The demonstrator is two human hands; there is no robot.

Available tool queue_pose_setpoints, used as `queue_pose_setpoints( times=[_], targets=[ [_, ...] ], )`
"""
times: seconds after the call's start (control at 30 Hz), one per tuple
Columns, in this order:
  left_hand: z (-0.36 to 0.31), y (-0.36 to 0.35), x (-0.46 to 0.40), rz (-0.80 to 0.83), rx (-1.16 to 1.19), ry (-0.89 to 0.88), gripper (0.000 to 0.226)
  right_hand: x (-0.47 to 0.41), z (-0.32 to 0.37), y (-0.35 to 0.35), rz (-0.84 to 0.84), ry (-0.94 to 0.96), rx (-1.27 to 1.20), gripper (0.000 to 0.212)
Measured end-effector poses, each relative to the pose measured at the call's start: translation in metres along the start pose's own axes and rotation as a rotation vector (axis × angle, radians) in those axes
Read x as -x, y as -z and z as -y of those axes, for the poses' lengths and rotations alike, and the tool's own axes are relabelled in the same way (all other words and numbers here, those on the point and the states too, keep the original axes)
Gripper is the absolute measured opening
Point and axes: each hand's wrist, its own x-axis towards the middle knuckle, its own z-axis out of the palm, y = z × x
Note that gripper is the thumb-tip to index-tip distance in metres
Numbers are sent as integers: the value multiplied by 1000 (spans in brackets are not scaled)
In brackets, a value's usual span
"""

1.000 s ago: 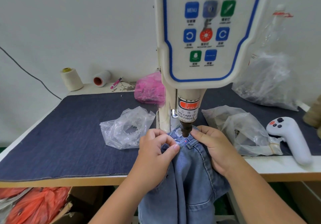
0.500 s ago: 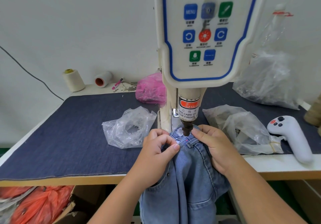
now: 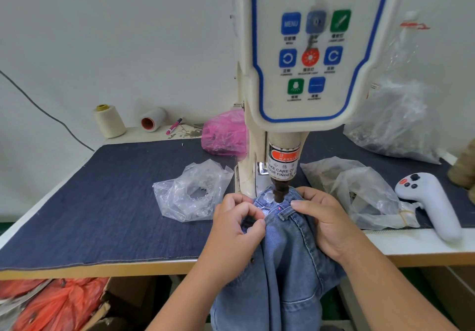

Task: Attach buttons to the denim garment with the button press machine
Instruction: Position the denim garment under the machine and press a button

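Cream thread on a cone (image 3: 109, 121) stands at the far left of the table's back edge, with a white spool (image 3: 152, 120) lying on its side just beside it and a pink pen (image 3: 174, 126) next along. Dark denim cloth (image 3: 102, 202) covers most of the table top (image 3: 115, 270), and under the table's front edge at the left sits orange plastic (image 3: 59, 305) in a cardboard box. A clear plastic bag (image 3: 191, 192) lies on the cloth near the middle, and a pink bag (image 3: 225, 135) sits behind it against the machine's column.

The left hand (image 3: 235, 235) pinches the waistband of the denim garment (image 3: 285, 266) between curled fingers and thumb. The garment hangs over the table's front edge, its waistband lifted up under the dark punch (image 3: 279, 192) of the button press machine (image 3: 308, 60). A small red light dot shows on the waistband just below the punch tip. The machine's control panel, with blue, green and red buttons, rises above both hands.

The right hand (image 3: 326, 222) grips the waistband on the other side of the punch, thumb lying flat along the top of the band and fingers wrapped behind the fabric. More clear bags (image 3: 359, 192) lie just right of that hand, a white handheld controller (image 3: 431, 202) rests near the table's right edge, and a large clear bag (image 3: 395, 120) leans by the wall behind.
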Motion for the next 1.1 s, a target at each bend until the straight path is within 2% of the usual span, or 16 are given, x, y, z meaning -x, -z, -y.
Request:
queue_pose_setpoints(
  times=[0.2, 0.33, 0.6, 0.93, 1.1],
  targets=[
    [1, -2, 0, -54, 32, -1, 18, 0, 1, 0, 0, -1, -16, 32],
    [2, -1, 0, -56, 46, 9, 18, 0, 0, 0, 6, 20, -34, 17],
    [1, -1, 0, -66, 88, 50, 27, -1, -2, 0, 8, 39, -20, 16],
    [2, -1, 1, -137, 111, 26, 19, -3, -4, 0, -40, 51, 54, 15],
    [4, -4, 0, -214, 23, -18, 21, -5, -2, 0, -30, 41, -2, 14]
  ],
)
